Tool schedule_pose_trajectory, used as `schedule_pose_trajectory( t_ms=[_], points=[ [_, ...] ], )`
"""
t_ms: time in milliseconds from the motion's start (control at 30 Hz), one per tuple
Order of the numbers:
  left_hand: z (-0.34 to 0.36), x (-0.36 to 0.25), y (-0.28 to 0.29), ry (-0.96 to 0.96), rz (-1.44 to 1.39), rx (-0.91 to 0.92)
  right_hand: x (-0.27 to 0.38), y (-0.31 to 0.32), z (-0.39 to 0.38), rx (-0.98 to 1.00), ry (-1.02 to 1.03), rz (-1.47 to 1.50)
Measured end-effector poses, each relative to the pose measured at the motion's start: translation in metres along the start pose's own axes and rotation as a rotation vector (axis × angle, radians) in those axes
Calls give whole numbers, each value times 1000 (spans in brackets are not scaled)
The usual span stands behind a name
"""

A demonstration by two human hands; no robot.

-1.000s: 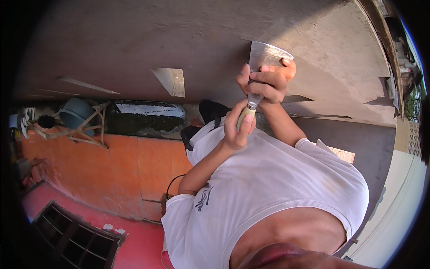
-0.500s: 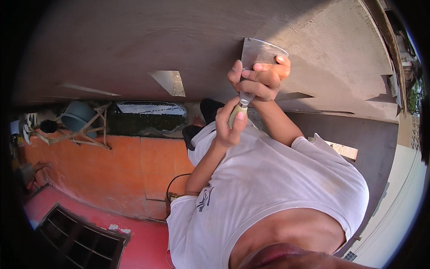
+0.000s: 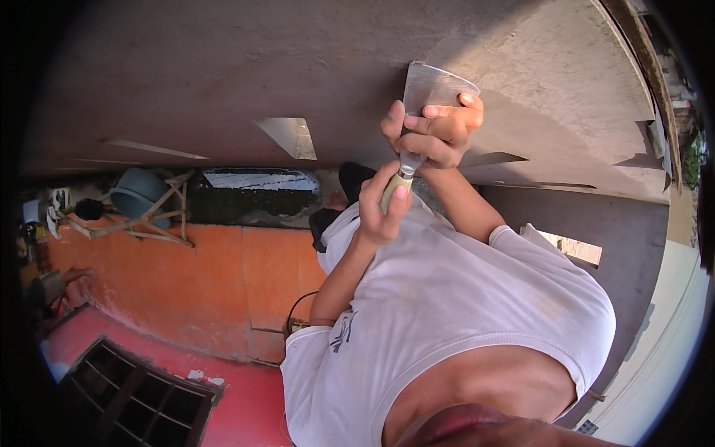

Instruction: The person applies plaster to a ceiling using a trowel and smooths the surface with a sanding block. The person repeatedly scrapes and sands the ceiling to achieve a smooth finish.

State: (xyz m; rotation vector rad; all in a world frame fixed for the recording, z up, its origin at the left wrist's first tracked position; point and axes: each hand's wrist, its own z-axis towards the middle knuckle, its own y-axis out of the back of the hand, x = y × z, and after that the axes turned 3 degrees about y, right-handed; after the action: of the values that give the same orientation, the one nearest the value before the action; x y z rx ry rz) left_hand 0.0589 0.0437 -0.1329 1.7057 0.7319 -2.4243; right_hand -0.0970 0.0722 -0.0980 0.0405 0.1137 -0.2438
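Observation:
In front of my chest is a putty knife with a wide metal blade (image 3: 436, 83) and a pale handle (image 3: 395, 192). My left hand (image 3: 382, 205) is closed round the handle, thumb laid along it. Above it, my right hand (image 3: 443, 132) grips the blade part, fingers bent across the metal and palm side turned up. Those fingers hide the middle of the tool; a dark patch shows between them. The broad blade edge points up toward the grey plastered surface (image 3: 298, 67); whether it touches cannot be told.
The grey surface spreads overhead with several slot openings, one a bright opening (image 3: 298, 138). At the left stand a wooden frame (image 3: 153, 216) and a blue-grey basin (image 3: 138, 195). Beyond are an orange wall (image 3: 216, 272), a pink wall (image 3: 249, 402) and a dark barred window (image 3: 138, 398).
The surroundings have shifted slightly to the right in the view. Both hands keep the same hold on the putty knife, almost unmoved.

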Motion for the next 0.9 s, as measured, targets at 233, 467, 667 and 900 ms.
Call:
schedule_pose_trajectory(
  t_ms=[233, 467, 667, 900],
  points=[
    [1, -6, 5, -59, 86, 19, 6, -1, 5, 4, -28, -3],
    [1, 3, 8, -14, 35, 24, 2, -7, 2, -21, 8, 2],
    [0, -7, 15, 14, 10, 44, 12, -2, 1, 34, -53, 9],
    [-3, -6, 16, -12, 13, 46, 16, -1, 2, 34, -53, 0]
  ],
)
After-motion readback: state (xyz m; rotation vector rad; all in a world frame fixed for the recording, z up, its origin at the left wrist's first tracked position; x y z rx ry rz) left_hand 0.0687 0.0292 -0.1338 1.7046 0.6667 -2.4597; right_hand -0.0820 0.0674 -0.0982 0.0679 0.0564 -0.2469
